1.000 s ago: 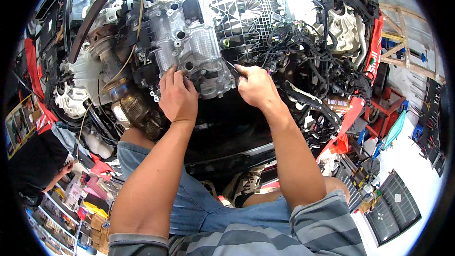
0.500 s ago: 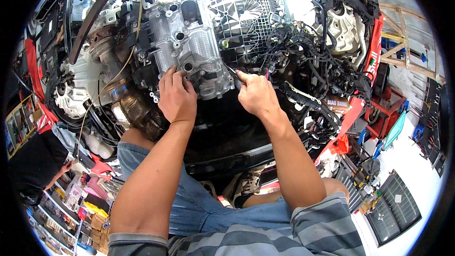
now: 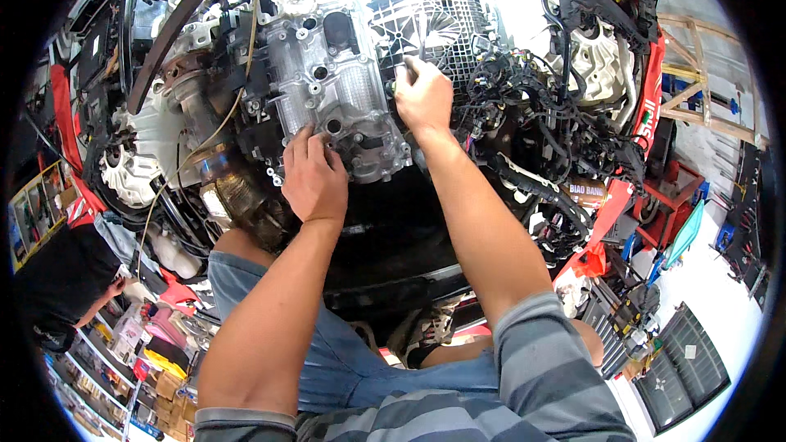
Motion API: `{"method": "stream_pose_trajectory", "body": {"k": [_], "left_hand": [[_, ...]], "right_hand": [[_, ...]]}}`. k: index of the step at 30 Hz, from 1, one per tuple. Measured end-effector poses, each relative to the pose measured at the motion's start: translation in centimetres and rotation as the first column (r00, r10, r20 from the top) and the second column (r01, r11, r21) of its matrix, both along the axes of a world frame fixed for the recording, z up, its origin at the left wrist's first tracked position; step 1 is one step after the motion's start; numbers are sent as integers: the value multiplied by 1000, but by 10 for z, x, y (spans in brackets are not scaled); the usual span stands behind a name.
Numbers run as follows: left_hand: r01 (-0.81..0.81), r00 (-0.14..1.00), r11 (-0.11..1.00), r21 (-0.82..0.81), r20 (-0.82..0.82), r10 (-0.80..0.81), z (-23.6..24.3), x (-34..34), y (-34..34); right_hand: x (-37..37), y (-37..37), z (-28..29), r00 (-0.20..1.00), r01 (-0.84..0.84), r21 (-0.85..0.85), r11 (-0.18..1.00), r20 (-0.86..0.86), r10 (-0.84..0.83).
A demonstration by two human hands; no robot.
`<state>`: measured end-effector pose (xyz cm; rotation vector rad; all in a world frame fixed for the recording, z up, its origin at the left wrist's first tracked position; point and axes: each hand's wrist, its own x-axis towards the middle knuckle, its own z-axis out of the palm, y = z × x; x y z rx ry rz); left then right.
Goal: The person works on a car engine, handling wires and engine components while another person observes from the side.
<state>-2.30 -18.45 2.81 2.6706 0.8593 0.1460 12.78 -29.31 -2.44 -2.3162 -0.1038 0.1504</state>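
The left hand lies flat, fingers loosely spread and holding nothing, on the lower edge of the silver engine casing, which sits in the middle of the stripped engine bay. The right hand is curled shut around a slim dark tool at the casing's upper right corner, just beside a black ribbed plastic cover and a tangle of black wiring.

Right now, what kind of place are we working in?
Most likely a car repair workshop. A stripped-down engine with loose wiring fills the view, the left hand rests on its metal casing, and shelves of boxed parts stand at lower left.
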Motion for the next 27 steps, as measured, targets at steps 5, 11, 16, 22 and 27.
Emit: {"method": "stream_pose_trajectory", "body": {"k": [5,11,16,22,27], "left_hand": [[9,1000,1000,6,7,-9,0,-2,1],[1,1000,1000,-9,-3,-1,0,-2,1],[5,1000,1000,-14,8,-5,1,-3,3],[13,1000,1000,-11,11,-13,1,-2,3],[5,1000,1000,-23,-3,-5,2,-3,3]], "right_hand": [[22,23,-22,971,-112,-105,988,-222,86],[30,19,-30,922,-164,-23,986,-360,145],[38,23,-17,900,-282,-139,949,-381,211],[42,21,-20,885,-334,-154,930,-390,253],[41,19,-20,874,-327,-129,936,-417,248]]}}
